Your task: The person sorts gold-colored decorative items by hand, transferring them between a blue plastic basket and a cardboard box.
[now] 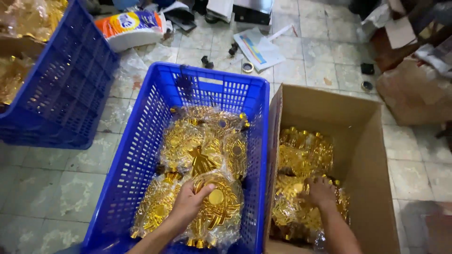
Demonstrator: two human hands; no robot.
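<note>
From above I have open access into the blue crate (141, 141) and the cardboard box (367, 155). Between them, the crate's right wall touches the box's upright flap (274, 155), so my hands must lift over both to cross. Wrapped gold ornaments (202, 150) fill the crate floor. A second blue crate (66, 89) blocks the left side.

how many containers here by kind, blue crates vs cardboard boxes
blue plastic crates: 2, the middle crate and the left crate
open cardboard box holding gold pieces: 1
closed cardboard box at right: 1
total: 4
</note>
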